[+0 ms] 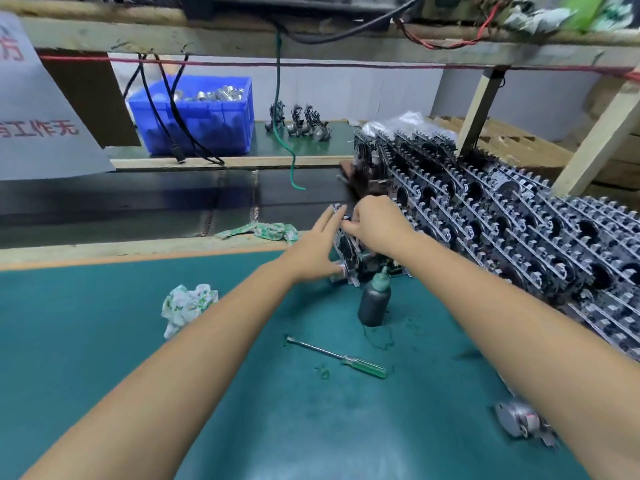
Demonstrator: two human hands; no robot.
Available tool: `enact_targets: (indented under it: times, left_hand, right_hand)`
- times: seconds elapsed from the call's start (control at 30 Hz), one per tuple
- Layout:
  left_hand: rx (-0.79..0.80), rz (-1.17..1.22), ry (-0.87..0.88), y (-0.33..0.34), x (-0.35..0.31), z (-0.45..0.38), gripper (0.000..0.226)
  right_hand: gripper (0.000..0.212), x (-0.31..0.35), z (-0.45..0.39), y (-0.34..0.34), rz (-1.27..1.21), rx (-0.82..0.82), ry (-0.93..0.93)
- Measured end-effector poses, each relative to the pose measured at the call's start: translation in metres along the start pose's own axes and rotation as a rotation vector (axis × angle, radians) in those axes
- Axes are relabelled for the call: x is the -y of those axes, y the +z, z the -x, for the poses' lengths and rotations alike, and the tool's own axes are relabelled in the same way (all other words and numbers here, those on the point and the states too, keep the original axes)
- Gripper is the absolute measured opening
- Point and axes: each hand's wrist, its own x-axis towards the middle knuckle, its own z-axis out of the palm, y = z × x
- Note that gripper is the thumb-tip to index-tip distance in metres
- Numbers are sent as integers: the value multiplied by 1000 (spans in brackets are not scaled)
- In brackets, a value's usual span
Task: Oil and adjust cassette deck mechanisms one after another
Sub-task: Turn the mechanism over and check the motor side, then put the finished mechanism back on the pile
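A cassette deck mechanism [348,252] stands on edge at the far side of the green mat, between my two hands. My left hand [317,245] lies against its left face with straight fingers. My right hand [372,225] curls over its top edge and pinches it. Just in front stands a dark oil bottle [374,299] with a green nozzle. A screwdriver [337,355] with a green handle lies on the mat nearer to me. Stacked rows of deck mechanisms [512,237] fill the right side.
A crumpled cloth [187,306] lies on the mat at left, another rag [263,231] on the wooden edge. A blue bin [197,116] of metal parts sits at the back left. Several mechanisms [301,123] stand behind. A small motor part [519,419] lies near right. Cables hang from the shelf.
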Motion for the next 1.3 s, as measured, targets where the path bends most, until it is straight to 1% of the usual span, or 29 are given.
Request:
enact_targets:
  times: [0.07, 0.13, 0.27, 0.37, 0.5, 0.6, 0.7, 0.77, 0.83, 0.9, 1.0, 1.07, 1.1, 1.2, 1.3]
  left_hand:
    - [-19, 156, 28, 7, -1, -1, 118]
    - [-41, 201, 54, 11, 0, -2, 124]
    - [-154, 194, 62, 20, -1, -6, 119]
    - [-241, 197, 57, 30, -3, -9, 113]
    - [-210, 137, 33, 30, -3, -14, 112]
    - [-171, 110, -24, 27, -9, -12, 114]
    - [-199, 69, -23, 17, -18, 2, 114]
    - [-285, 20, -10, 2, -23, 21, 102]
    - [-384, 17, 13, -16, -25, 48, 77]
    - [-442, -3, 35, -32, -22, 82, 51]
    - [-423, 11, -2, -46, -9, 136, 24]
    - [-370, 31, -99, -51, 7, 173, 6]
    - [-336, 33, -164, -54, 17, 189, 4]
    - [-224, -35, -366, -69, 52, 237, 10]
    - [-141, -162, -520, -92, 83, 278, 12]
  right_hand:
    - [44, -1, -1, -2, 38, -10, -14]
    - [43, -3, -1, -3, 50, -18, -12]
    - [38, -9, 1, -3, 27, -21, -12]
    - [33, -11, 2, -4, -4, 7, -4]
    - [25, -11, 4, -9, -36, 65, -5]
    - [22, -7, 6, -18, 6, 113, 2]
    - [28, 2, 15, -29, 120, 70, -40]
    - [30, 12, 26, -38, 171, -6, -107]
    - [24, 26, 40, -45, 157, -51, -179]
    - [20, 48, 56, -48, 64, -3, -243]
    - [16, 86, 74, -35, -37, 101, -393]
    - [18, 117, 79, -15, -53, 149, -517]
    - [20, 133, 80, -3, -60, 182, -567]
    - [20, 186, 82, 33, -89, 272, -663]
    - [22, 240, 80, 64, -123, 298, -747]
